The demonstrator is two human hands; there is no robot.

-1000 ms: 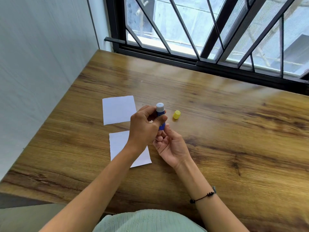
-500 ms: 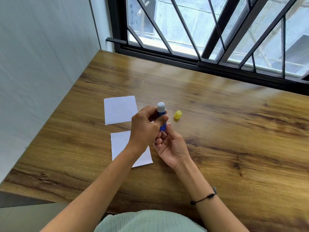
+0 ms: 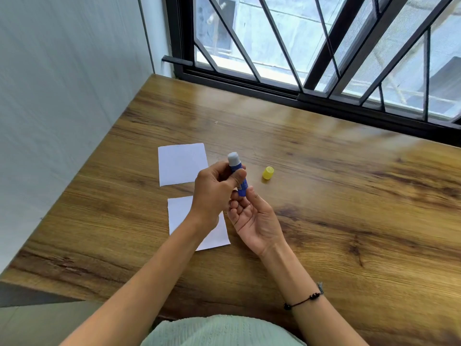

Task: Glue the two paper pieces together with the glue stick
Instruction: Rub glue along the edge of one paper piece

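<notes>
— What is the room like?

— A brown wood-grain worktop (image 3: pixel 324 196) fills most of the view. A pale wall (image 3: pixel 62 96) runs along its left side, and a window (image 3: pixel 311 46) with black bars runs along the far edge.

— How many of each thing?

— Two white papers, one glue stick, one yellow cap. The far paper (image 3: pixel 182 164) lies flat at left of centre. The near paper (image 3: pixel 179 211) lies just nearer, apart from the first, with the left forearm over part of it. The cap (image 3: pixel 268 173) sits alone on the worktop, right of the hands and touching neither.

— And the hands?

— The left hand (image 3: pixel 212 196) is curled tight around the glue stick (image 3: pixel 237 168), thumb pressed across the blue barrel. The stick stands nearly upright above the worktop, between the papers and the cap, uncapped, with its pale tip clear above the fingers. The right hand (image 3: pixel 254 221) is palm up just below and to the right, fingers loosely bent. Its thumb and fingertips (image 3: pixel 234 203) meet the bottom end of the barrel, pinching it lightly. A dark cord bracelet (image 3: pixel 304 299) circles the right wrist.
</notes>
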